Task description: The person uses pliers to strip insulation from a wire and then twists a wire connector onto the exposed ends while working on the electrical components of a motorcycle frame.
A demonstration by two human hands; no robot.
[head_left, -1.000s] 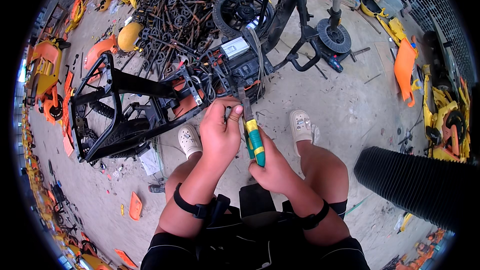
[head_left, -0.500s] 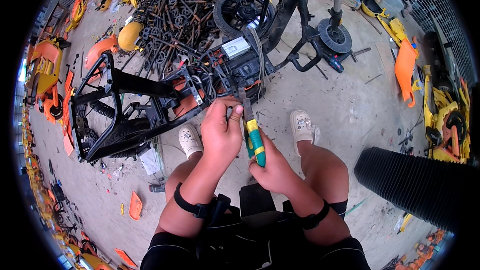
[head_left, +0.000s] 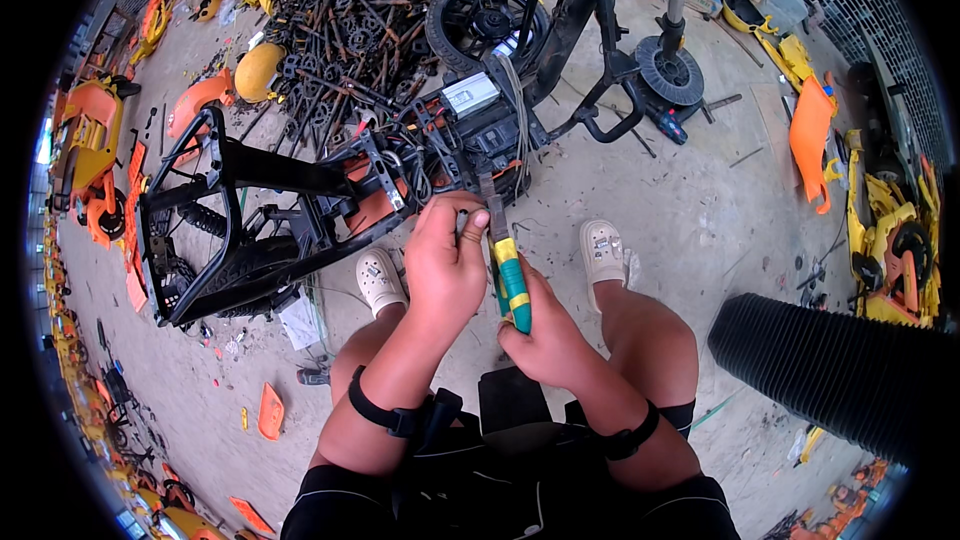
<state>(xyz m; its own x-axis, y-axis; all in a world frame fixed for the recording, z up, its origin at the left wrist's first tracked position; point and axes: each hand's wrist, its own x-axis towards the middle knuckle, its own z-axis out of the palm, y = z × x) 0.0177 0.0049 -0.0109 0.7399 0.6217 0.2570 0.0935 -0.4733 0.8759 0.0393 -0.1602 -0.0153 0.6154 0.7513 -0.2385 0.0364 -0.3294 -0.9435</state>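
Observation:
My right hand is wrapped round the green-and-yellow handles of a pair of pliers, whose metal jaws point away from me toward the bike frame. Beside those jaws, my left hand is closed, thumb against fingers, on a small dark piece that mostly hides in the grip. Just beyond both hands lies a stripped black bike frame on its side, with bundled cables, a black box and a silver-topped unit in its middle. Whether the jaws touch anything is hard to make out.
A heap of rusty metal parts lies behind the frame, next to a loose wheel. On the right stand a black ribbed tube and an orange panel. A cordless drill lies by the fork.
Hardly anything differs. Both hands and the pliers keep nearly the same place, with only a very slight shift of the left hand.

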